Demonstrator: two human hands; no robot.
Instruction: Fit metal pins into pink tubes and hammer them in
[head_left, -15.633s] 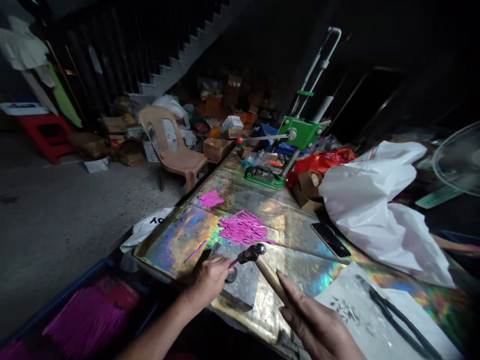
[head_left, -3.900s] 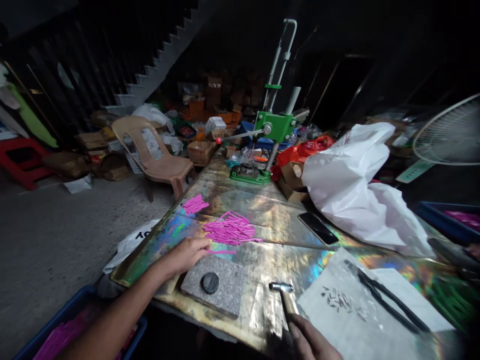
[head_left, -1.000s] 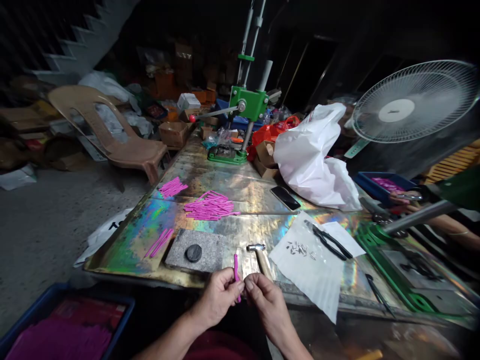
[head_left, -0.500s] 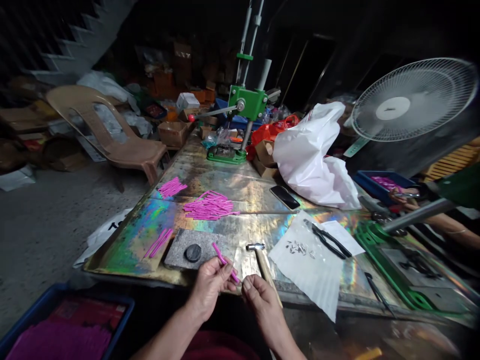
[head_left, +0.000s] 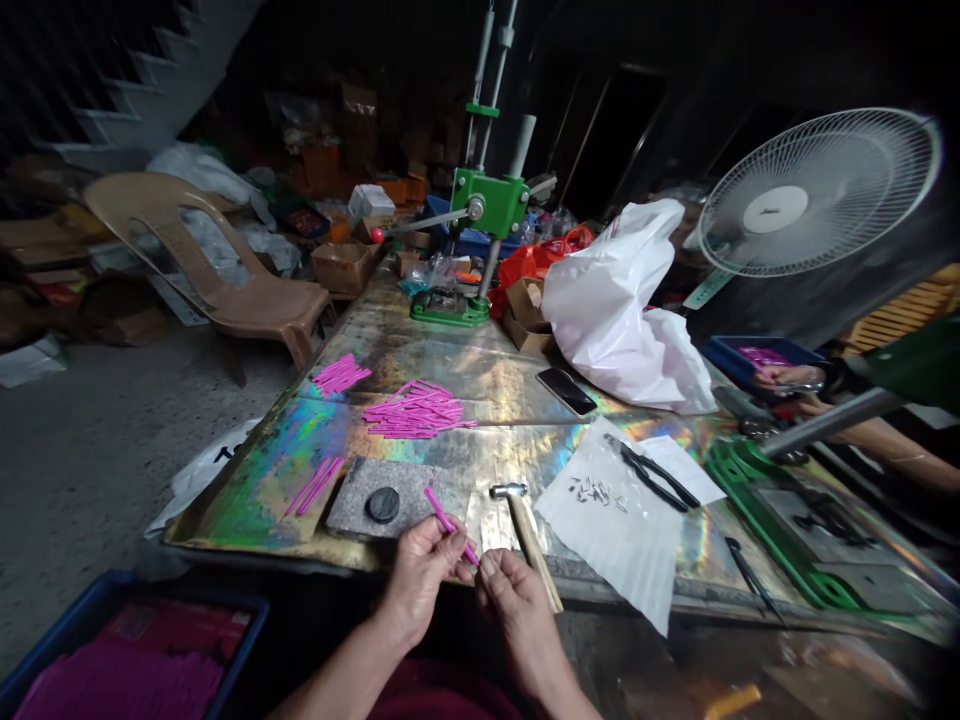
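My left hand (head_left: 414, 582) pinches a thin pink cord-like strip (head_left: 437, 507) above the table's front edge. At the strip's lower end, my right hand (head_left: 521, 605) has its thumb and forefinger pressed together; whatever is between them is too small or hidden to make out. Just beyond my left hand lies a grey stone block (head_left: 346, 500) with a round black disc (head_left: 382, 505) on it. A hammer (head_left: 531, 540) with a wooden handle rests beyond my right hand. Similar pink strips lie in a large pile (head_left: 416, 412) and two smaller bunches (head_left: 341, 374).
On a white sheet (head_left: 622, 560) at right lie small metal pieces (head_left: 596, 492) and black-handled pliers (head_left: 660, 478). Around these are a phone (head_left: 567, 391), a white bag (head_left: 615, 300), green presses (head_left: 487, 205) and a fan (head_left: 817, 200). Another person's hand (head_left: 787, 385) shows far right.
My right hand has moved slightly left, closer against the strip's lower end. The whole view has shifted a little; my left hand keeps its pinch.
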